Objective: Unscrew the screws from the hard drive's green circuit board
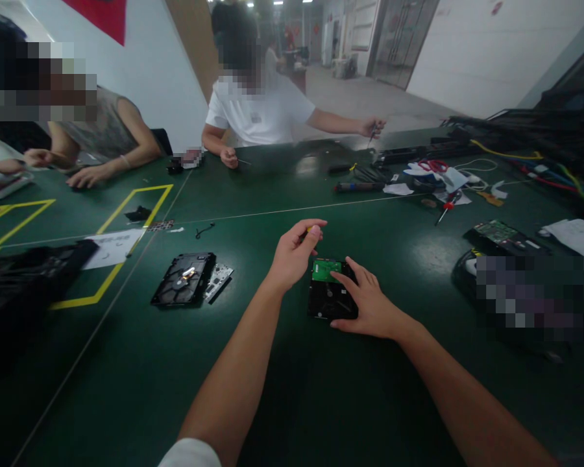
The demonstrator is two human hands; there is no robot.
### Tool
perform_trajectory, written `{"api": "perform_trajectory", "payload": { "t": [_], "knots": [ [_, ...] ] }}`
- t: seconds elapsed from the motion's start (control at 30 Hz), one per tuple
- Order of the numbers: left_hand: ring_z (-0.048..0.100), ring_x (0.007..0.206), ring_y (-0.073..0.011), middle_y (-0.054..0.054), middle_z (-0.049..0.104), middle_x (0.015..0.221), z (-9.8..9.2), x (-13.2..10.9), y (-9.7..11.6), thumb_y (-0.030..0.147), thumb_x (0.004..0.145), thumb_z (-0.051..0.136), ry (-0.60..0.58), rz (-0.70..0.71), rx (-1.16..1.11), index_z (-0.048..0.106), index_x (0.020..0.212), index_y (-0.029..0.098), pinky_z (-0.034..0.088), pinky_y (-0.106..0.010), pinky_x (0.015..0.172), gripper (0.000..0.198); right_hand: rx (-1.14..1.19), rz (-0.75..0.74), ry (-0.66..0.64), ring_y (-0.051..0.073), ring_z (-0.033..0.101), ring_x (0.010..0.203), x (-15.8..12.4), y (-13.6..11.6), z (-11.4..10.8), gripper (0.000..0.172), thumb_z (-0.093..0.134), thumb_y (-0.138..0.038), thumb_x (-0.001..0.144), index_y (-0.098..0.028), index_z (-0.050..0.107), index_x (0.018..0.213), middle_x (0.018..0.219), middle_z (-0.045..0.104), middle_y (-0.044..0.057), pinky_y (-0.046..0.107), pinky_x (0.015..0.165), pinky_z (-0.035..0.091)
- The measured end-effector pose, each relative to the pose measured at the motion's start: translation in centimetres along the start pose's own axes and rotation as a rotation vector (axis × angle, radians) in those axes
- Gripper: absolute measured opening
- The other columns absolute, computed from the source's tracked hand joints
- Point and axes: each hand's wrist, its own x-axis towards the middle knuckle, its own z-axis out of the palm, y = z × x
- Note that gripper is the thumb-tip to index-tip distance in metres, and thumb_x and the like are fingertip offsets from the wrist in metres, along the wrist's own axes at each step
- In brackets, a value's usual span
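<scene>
A black hard drive (327,301) with a green circuit board (326,270) on its upper part lies on the green table (292,402). My right hand (370,301) rests with spread fingers over the drive's right side. Above the drive's upper left corner is my left hand (296,250), its fingers closed in a pinch on something small with a yellow part, too hidden to name. To the left lies a second black drive (182,282), and a loose circuit board (219,282) leans at its right edge.
Two people (257,110) (111,130) sit across the table. A red-handled screwdriver (448,206), cables and scraps lie at the back right. A circuit board (503,237) and a dark pouch-like item (467,275) are on the right, black equipment (29,279) on the left.
</scene>
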Motion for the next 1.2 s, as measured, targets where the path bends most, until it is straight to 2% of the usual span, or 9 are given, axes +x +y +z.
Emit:
{"api": "perform_trajectory", "payload": {
  "t": [0.1,0.23,0.67,0.9,1.07,1.2],
  "knots": [
    [0.064,0.097,-0.0171,-0.006,0.068,0.107,0.0,0.0,0.1,0.038,0.106,0.054,-0.017,-0.019,-0.043,0.076,0.125,0.026,0.057,-0.022,0.069,0.031,-0.026,-0.008,0.007,0.051,0.014,0.161,0.0,-0.1,0.2,0.108,0.07,-0.083,0.08,-0.027,0.036,0.166,0.176,0.012,0.021,0.069,0.124,0.023],
    [0.064,0.093,-0.0166,-0.006,0.067,0.108,0.0,0.1,0.1,0.037,0.103,0.061,-0.005,-0.018,-0.044,0.076,0.122,0.024,0.061,-0.024,0.071,0.028,-0.039,-0.022,0.016,0.049,0.017,0.16,0.0,0.1,0.4,0.106,0.068,-0.083,0.082,-0.026,0.037,0.166,0.176,0.015,0.02,0.069,0.124,0.022],
    [0.063,0.082,-0.0132,-0.004,0.068,0.103,0.2,0.0,-0.2,0.04,0.097,0.071,0.03,-0.002,-0.024,0.073,0.11,0.021,0.061,-0.022,0.063,0.023,-0.03,-0.022,0.027,0.049,0.017,0.161,0.0,0.3,0.6,0.108,0.067,-0.085,0.08,-0.026,0.037,0.166,0.175,0.017,0.021,0.069,0.125,0.022],
    [0.066,0.085,-0.0153,-0.007,0.071,0.105,0.3,-0.1,0.1,0.041,0.088,0.082,0.048,-0.006,-0.035,0.067,0.098,0.019,0.06,-0.022,0.057,0.028,-0.043,-0.018,0.067,0.05,0.01,0.162,0.1,-0.3,0.5,0.114,0.069,-0.086,0.077,-0.025,0.034,0.166,0.177,0.012,0.02,0.071,0.125,0.02],
    [0.063,0.077,-0.0117,-0.003,0.068,0.096,0.3,0.0,-0.1,0.041,0.09,0.081,0.06,-0.011,-0.068,0.063,0.096,0.019,0.062,-0.022,0.061,0.029,-0.083,-0.145,0.11,0.045,0.015,0.162,1.2,-1.5,0.6,0.105,0.067,-0.083,0.081,-0.024,0.04,0.163,0.173,0.029,0.018,0.069,0.129,0.012],
    [0.062,0.079,-0.012,-0.002,0.065,0.094,0.1,0.2,-0.3,0.041,0.092,0.079,0.045,-0.002,-0.091,0.065,0.101,0.02,0.062,-0.021,0.062,0.027,-0.094,-0.186,0.107,0.043,0.02,0.162,1.8,-1.8,0.4,0.096,0.065,-0.079,0.085,-0.024,0.044,0.161,0.167,0.039,0.018,0.069,0.129,0.007]
  ]
}}
